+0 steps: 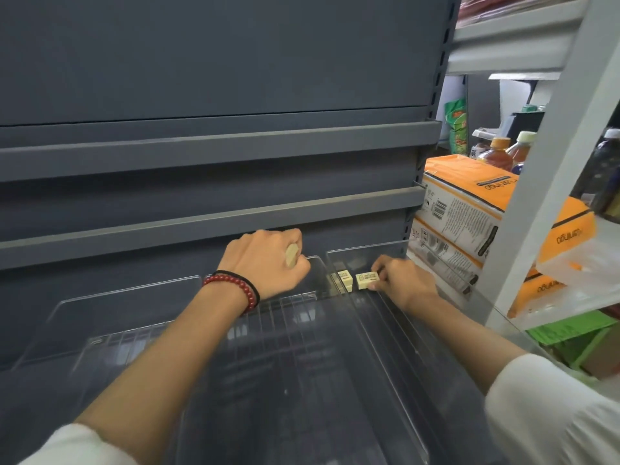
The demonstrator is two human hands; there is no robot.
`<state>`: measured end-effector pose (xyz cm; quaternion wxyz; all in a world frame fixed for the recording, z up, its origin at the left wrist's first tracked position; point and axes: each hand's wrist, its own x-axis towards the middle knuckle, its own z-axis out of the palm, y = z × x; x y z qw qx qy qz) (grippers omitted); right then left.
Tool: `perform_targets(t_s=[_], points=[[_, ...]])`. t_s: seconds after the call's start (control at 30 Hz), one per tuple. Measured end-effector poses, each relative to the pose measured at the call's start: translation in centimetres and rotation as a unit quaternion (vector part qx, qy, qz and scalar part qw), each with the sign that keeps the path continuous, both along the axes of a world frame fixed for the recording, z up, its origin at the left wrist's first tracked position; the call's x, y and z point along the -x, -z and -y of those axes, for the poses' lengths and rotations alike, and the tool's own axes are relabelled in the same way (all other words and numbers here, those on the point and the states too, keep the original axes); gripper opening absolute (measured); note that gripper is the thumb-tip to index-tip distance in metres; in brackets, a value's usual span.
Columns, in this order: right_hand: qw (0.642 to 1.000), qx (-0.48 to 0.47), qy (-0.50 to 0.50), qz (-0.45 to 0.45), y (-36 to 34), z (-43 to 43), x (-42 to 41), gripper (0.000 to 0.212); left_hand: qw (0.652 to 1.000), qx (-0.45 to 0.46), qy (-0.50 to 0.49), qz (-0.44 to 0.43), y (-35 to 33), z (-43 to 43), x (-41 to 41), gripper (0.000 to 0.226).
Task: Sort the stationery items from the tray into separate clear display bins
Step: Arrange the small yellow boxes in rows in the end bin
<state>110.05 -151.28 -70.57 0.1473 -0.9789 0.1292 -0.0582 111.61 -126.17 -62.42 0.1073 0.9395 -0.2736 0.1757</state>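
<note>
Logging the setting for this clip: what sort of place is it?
Probably a small shop or its stockroom: grey retail shelving, clear display bins holding small erasers, and bottled drinks beside stacked orange boxes.

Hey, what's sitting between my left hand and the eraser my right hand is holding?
In the head view, one more cream eraser stands between the left hand and the held eraser in the right hand, by a clear bin wall.
</note>
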Motion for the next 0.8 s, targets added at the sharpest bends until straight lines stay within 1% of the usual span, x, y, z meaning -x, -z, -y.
perform_targets(t_s=[0.1,0.27,0.33,0.37,0.43,0.5,0.57,0.67,0.73,0.8], points=[[0.999,-0.047,-0.005,0.022,0.9,-0.4,-0.1,0.028,1.000,0.007,0.003,-0.017,0.7,-0.3,-0.4,0.012],[0.997,-0.030,-0.019,0.071,1.9,-0.3,0.6,0.021,1.000,0.018,0.009,-0.023,1.4,-0.8,-0.5,0.013],[0.995,-0.059,-0.031,0.072,2.1,0.2,0.8,0.021,0.999,0.024,0.009,-0.025,1.2,-0.8,-0.5,0.014],[0.995,-0.063,-0.041,0.061,2.0,0.5,1.0,0.023,0.999,0.028,0.007,-0.027,1.1,-0.8,-0.4,0.015],[0.996,-0.037,-0.069,0.052,1.7,0.9,1.4,0.031,0.999,0.037,-0.002,-0.030,0.7,-0.6,-0.4,0.015],[0.991,-0.034,-0.097,0.091,0.8,0.8,1.9,0.034,0.999,0.041,-0.006,-0.033,0.4,-0.5,-0.4,0.016],[0.976,-0.086,-0.131,0.153,-0.9,0.0,2.4,0.028,0.999,0.040,-0.004,-0.036,0.2,-0.3,-0.3,0.015],[0.939,-0.189,-0.184,0.222,-3.6,-2.5,3.3,0.019,0.998,0.032,0.003,-0.046,-0.1,0.1,0.0,0.018],[0.921,-0.224,-0.214,0.236,-4.7,-4.4,3.8,0.019,0.999,0.022,0.009,-0.049,-0.1,0.4,0.2,0.025],[0.914,-0.239,-0.231,0.233,-5.2,-6.1,4.2,0.024,0.999,0.021,0.018,-0.044,0.0,0.6,0.3,0.033]])
